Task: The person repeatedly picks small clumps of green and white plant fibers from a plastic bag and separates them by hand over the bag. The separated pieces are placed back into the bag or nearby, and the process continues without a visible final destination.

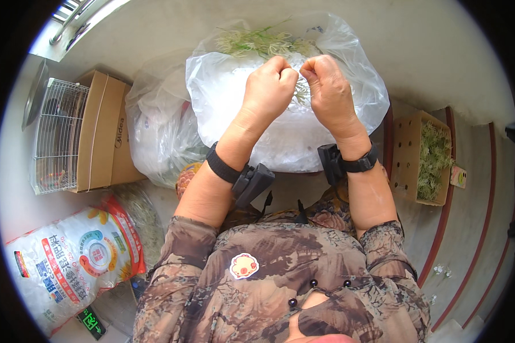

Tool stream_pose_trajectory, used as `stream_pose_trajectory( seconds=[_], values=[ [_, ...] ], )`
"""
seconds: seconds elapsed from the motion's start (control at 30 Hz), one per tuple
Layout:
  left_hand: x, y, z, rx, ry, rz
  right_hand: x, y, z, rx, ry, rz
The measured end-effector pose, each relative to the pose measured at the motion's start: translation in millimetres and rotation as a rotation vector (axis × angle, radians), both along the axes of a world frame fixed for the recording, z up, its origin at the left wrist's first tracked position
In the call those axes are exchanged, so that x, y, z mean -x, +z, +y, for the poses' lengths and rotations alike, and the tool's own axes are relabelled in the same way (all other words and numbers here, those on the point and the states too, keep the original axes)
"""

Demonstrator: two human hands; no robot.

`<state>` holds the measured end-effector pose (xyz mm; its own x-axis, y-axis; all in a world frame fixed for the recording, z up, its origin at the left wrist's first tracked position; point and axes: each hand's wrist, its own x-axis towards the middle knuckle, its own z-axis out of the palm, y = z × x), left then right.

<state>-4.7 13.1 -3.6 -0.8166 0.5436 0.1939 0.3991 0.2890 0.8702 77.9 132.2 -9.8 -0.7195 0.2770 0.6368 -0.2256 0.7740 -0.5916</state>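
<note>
Both hands are raised close together above a large clear plastic bag (257, 145) full of small white pieces. My left hand (272, 85) has its fingers curled in, thumb against the index finger. Just to its right, my right hand (329, 88) pinches with thumb and forefinger. A thin pale-green artificial sprig (301, 92) shows between and below the hands; which fingers hold it is hard to tell. Along the bag's far side lies a bunch of green artificial stems (262, 42). Black straps with small devices are on both wrists.
On the left stand a second clear bag (163, 137), a cardboard box (105, 133), a wire cage (60, 133) and a printed woven sack (77, 261). At right, a perforated box (405, 160) holding green sprigs (432, 163) sits on red-edged steps (468, 206), beside a phone-like object (458, 176).
</note>
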Motion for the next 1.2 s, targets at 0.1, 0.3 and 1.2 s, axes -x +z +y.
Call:
stream_pose_trajectory(
  seconds=[0.1, 0.3, 1.2],
  values=[
    [3.1, 1.8, -1.0, 0.040, -0.013, -0.114, 0.1, -1.8, -1.1, -0.051, 0.012, 0.022],
    [4.0, 5.2, -4.1, 0.000, -0.034, -0.131, 0.1, -1.2, -2.8, -0.027, 0.024, 0.027],
    [3.8, -2.4, 1.6, -0.455, -0.019, -0.131, -6.9, 8.8, 5.3, 0.205, 0.110, -0.004]
  ],
)
